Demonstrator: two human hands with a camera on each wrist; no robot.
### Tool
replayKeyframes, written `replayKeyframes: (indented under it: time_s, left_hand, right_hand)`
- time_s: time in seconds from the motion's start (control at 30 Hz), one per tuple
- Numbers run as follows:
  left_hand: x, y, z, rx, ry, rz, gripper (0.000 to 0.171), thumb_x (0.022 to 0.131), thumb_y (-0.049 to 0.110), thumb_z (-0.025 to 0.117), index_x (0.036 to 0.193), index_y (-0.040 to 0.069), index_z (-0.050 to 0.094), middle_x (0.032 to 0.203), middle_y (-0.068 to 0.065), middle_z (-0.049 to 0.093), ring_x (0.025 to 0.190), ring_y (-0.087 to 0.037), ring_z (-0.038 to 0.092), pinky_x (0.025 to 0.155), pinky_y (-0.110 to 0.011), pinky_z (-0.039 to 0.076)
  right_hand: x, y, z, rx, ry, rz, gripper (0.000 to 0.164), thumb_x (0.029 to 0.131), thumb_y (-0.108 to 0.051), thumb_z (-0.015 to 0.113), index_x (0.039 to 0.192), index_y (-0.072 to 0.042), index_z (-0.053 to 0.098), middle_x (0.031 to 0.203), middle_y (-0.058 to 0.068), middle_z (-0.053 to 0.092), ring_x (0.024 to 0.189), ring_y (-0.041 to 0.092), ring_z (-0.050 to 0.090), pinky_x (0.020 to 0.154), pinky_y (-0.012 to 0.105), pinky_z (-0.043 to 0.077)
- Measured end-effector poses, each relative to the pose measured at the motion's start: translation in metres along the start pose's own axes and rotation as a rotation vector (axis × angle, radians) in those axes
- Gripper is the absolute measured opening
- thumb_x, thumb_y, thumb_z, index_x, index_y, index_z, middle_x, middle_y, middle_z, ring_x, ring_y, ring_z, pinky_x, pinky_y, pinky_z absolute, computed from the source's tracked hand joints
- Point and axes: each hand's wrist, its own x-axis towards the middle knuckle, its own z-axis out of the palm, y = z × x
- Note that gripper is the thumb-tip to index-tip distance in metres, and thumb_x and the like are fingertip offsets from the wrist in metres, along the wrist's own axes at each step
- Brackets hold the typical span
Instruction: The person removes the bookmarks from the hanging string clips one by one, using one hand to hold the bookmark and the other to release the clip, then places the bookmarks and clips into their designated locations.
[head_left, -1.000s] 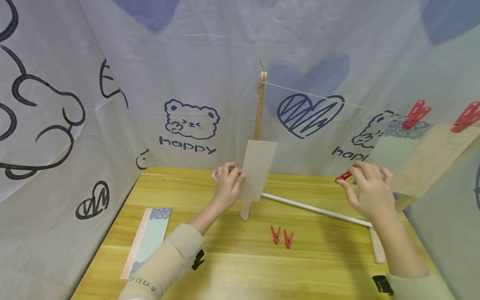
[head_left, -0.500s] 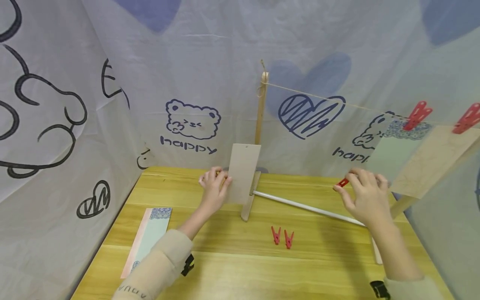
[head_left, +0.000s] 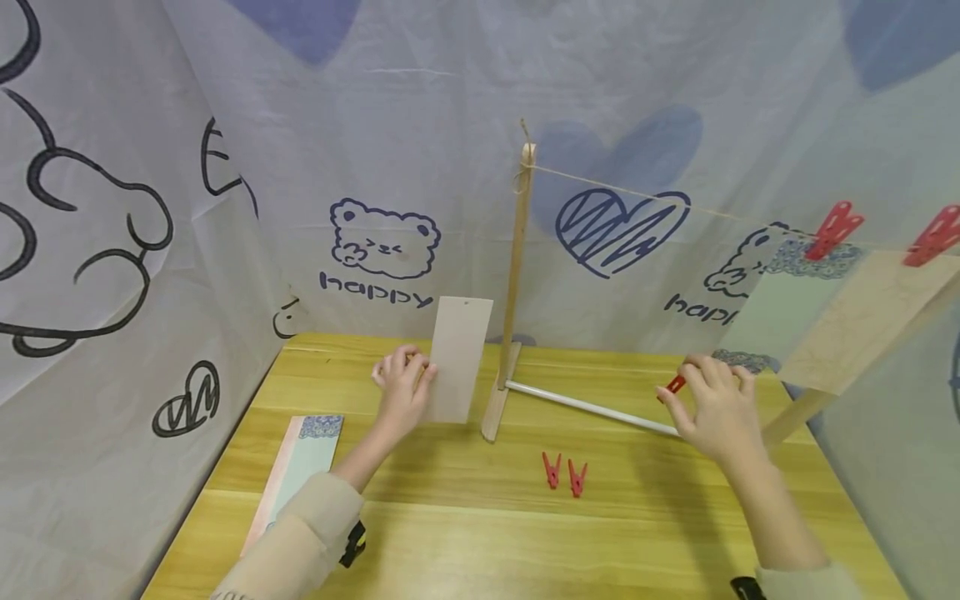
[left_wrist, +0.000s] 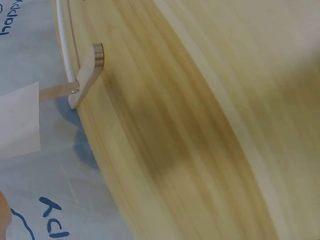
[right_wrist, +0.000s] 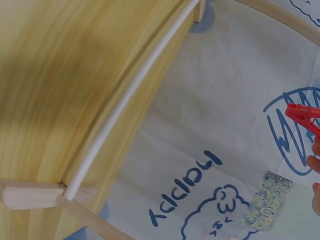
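Note:
My left hand (head_left: 403, 387) pinches the left edge of a plain pale card (head_left: 461, 358) with a small hole near its top. The card is held upright, left of the wooden post (head_left: 517, 267); its lower part also shows in the left wrist view. A red clothespin (head_left: 675, 385) is between the thumb and fingers of my right hand (head_left: 714, 408), and its tip (right_wrist: 300, 112) shows at the right edge of the right wrist view. From the string (head_left: 630, 187) at the right hang a blue-patterned card (head_left: 795, 300) and a beige card (head_left: 862, 325), under red clothespins (head_left: 834, 229).
Two red clothespins (head_left: 552, 471) lie on the wooden table (head_left: 480, 550). A pink and pale green card (head_left: 303, 467) lies at the left, partly behind my left sleeve. A white rod (head_left: 592, 407) joins the stand's feet. Printed cloth (head_left: 450, 125) surrounds the table.
My left hand has carried the pale card left and slightly down, away from the front of the post. My right hand, with the clothespin, has shifted a little left and down.

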Motion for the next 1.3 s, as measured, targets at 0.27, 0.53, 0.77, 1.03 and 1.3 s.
replayKeyframes:
  time_s: [0.27,0.53,0.77,1.03,1.3]
  left_hand:
    - [-0.016,-0.012,-0.012,0.010,0.005,-0.052,0.025,0.092,0.024,0.051,0.083,0.001,0.055,0.105,-0.020,0.046,0.095,-0.037,0.037,0.090,-0.060,0.009]
    - [-0.032,-0.025,-0.021,0.026,0.036,-0.091,0.022,0.091,0.021,0.053,0.080,0.001,0.054,0.104,-0.021,0.046,0.095,-0.038,0.037,0.089,-0.059,0.010]
    - [-0.045,-0.034,-0.031,0.045,-0.001,-0.155,0.014,0.089,0.012,0.055,0.081,0.001,0.054,0.107,-0.024,0.046,0.096,-0.038,0.036,0.090,-0.060,0.008]
    - [-0.060,-0.047,-0.041,0.074,-0.028,-0.230,0.013,0.091,0.011,0.053,0.088,-0.001,0.056,0.108,-0.023,0.045,0.102,-0.039,0.035,0.089,-0.058,0.009]
    - [-0.068,-0.053,-0.052,0.086,-0.064,-0.274,0.016,0.094,0.014,0.051,0.092,-0.001,0.056,0.107,-0.020,0.046,0.097,-0.034,0.036,0.087,-0.056,0.012]
  right_hand:
    - [-0.014,-0.003,0.011,-0.030,-0.108,0.041,0.042,0.088,-0.044,0.053,0.096,-0.002,0.056,0.109,0.017,0.051,0.103,0.035,0.045,0.087,0.053,0.026]
    - [-0.025,-0.007,0.022,0.010,-0.194,0.096,0.038,0.088,-0.039,0.055,0.099,-0.002,0.055,0.113,0.016,0.048,0.106,0.034,0.043,0.089,0.054,0.023]
    - [-0.038,-0.007,0.037,0.037,-0.175,0.097,0.034,0.084,-0.035,0.062,0.095,-0.003,0.056,0.109,0.015,0.051,0.103,0.034,0.045,0.089,0.054,0.024]
    - [-0.050,-0.009,0.050,0.047,-0.199,0.097,0.036,0.087,-0.040,0.057,0.093,-0.004,0.057,0.106,0.013,0.051,0.099,0.032,0.047,0.089,0.054,0.025]
    - [-0.056,-0.009,0.057,0.063,-0.195,0.097,0.036,0.086,-0.039,0.058,0.094,-0.004,0.057,0.106,0.012,0.051,0.099,0.032,0.047,0.088,0.053,0.025]
